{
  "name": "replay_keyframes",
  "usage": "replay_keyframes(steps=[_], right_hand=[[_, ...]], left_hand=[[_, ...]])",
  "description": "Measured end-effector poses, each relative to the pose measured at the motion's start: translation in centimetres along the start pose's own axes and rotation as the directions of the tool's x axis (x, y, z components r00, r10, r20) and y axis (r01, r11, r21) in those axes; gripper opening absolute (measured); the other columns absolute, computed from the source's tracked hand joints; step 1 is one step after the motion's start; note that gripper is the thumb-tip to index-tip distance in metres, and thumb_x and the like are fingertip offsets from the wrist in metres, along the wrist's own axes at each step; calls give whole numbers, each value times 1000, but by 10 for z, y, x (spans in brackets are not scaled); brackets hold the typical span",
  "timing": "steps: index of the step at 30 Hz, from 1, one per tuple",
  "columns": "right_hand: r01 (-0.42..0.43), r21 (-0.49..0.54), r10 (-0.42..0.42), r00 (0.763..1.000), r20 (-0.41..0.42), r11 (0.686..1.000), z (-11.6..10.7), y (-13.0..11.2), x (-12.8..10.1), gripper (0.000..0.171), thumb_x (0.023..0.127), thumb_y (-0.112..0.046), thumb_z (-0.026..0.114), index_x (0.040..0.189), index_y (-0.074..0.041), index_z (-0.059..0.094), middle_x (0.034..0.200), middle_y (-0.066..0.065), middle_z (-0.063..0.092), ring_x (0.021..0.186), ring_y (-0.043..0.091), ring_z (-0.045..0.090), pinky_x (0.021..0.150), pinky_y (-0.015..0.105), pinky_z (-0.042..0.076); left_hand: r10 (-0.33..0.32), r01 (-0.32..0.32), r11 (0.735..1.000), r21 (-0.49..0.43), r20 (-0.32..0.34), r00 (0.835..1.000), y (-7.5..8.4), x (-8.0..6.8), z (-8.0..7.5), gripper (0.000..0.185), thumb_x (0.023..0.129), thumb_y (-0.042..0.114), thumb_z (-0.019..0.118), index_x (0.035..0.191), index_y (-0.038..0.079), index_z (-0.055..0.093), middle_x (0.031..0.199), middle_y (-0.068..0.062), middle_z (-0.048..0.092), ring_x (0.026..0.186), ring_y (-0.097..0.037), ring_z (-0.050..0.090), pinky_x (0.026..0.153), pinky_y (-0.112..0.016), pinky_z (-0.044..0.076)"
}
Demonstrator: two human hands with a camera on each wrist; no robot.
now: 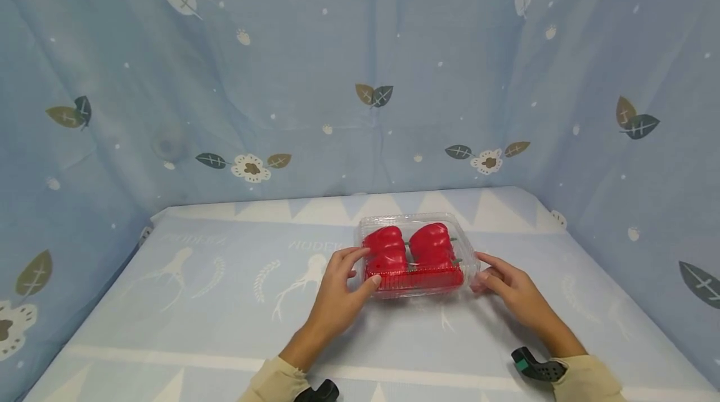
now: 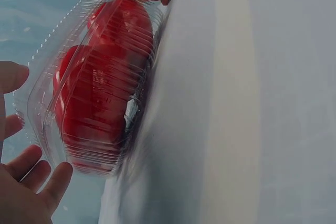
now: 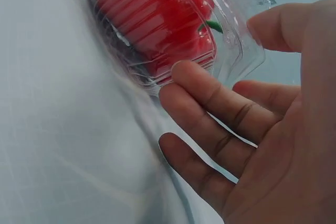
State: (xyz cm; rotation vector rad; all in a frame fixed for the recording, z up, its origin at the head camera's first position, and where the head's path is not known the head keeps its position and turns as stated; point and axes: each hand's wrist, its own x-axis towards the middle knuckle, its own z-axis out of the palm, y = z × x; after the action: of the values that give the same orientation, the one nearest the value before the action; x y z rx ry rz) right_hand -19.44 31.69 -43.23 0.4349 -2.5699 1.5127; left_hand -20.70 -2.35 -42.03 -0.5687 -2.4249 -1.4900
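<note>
A clear plastic clamshell box with its lid down sits on the cloth-covered table, holding several red bell peppers with green stems. At its left end is my left hand, with the thumb and forefinger by the lid's edge and the other fingers spread apart in the left wrist view. My right hand is at the opposite end. In the right wrist view the right thumb meets the clear rim, and extended fingers lie against or close by the ribbed side. Exact contact of the left fingertips is hard to tell.
A pale blue and white patterned cloth covers the table. Blue curtains with leaf and flower prints stand behind and on both sides. A black wrist strap is on the right wrist, below the hand.
</note>
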Motion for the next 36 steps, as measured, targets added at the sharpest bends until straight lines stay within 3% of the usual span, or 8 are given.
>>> replay_keyframes(steps=[7, 11, 15, 22, 27, 36], right_hand=[[-3, 65, 5, 1000, -21, 998, 2, -2, -2, 49, 98, -14, 53, 142, 1, 38, 84, 11, 68, 76, 23, 66, 77, 20, 53], [-5, 126, 7, 1000, -13, 992, 1, -2, -3, 50, 98, -14, 52, 143, 2, 35, 85, 15, 67, 77, 23, 66, 76, 23, 54], [-6, 160, 10, 1000, -24, 987, 3, 1, -3, 48, 100, -14, 49, 142, 3, 35, 86, 16, 66, 78, 22, 66, 76, 26, 55], [-24, 161, 34, 998, -60, 987, 3, 2, -7, 45, 100, -15, 49, 141, 2, 39, 87, 16, 65, 79, 21, 67, 76, 24, 55], [18, 200, -15, 1000, -20, 980, 3, 1, -5, 47, 98, -9, 51, 140, 6, 35, 87, 19, 63, 79, 21, 67, 75, 27, 56], [-43, 177, 43, 999, 6, 983, 7, 0, -1, 46, 98, -14, 53, 139, 1, 40, 88, 16, 65, 80, 22, 67, 76, 28, 56]], left_hand=[[-57, 57, 998, -9, 17, 998, 0, -3, -2, 61, 82, 28, 74, 136, 19, 49, 131, 3, 45, 116, -22, 51, 87, -40, 52], [-116, 117, 992, -52, 25, 993, 2, -5, -1, 62, 81, 30, 74, 136, 19, 48, 132, -1, 44, 107, -24, 57, 83, -39, 54], [-185, 187, 978, -96, 29, 982, 3, -8, -2, 58, 83, 30, 73, 134, 18, 49, 130, -5, 45, 109, -27, 57, 84, -38, 54], [-172, 175, 971, -163, 31, 985, -2, -11, 2, 47, 85, 23, 71, 129, 15, 54, 126, -3, 47, 120, -23, 49, 89, -36, 52], [-177, 176, 975, -137, 7, 984, -2, -11, 0, 39, 88, 21, 67, 125, 17, 57, 125, 0, 49, 116, -20, 51, 87, -31, 52], [-196, 195, 976, -98, -3, 981, -4, -12, -4, 39, 89, 24, 67, 126, 17, 58, 124, 1, 48, 115, -21, 53, 89, -35, 51]])
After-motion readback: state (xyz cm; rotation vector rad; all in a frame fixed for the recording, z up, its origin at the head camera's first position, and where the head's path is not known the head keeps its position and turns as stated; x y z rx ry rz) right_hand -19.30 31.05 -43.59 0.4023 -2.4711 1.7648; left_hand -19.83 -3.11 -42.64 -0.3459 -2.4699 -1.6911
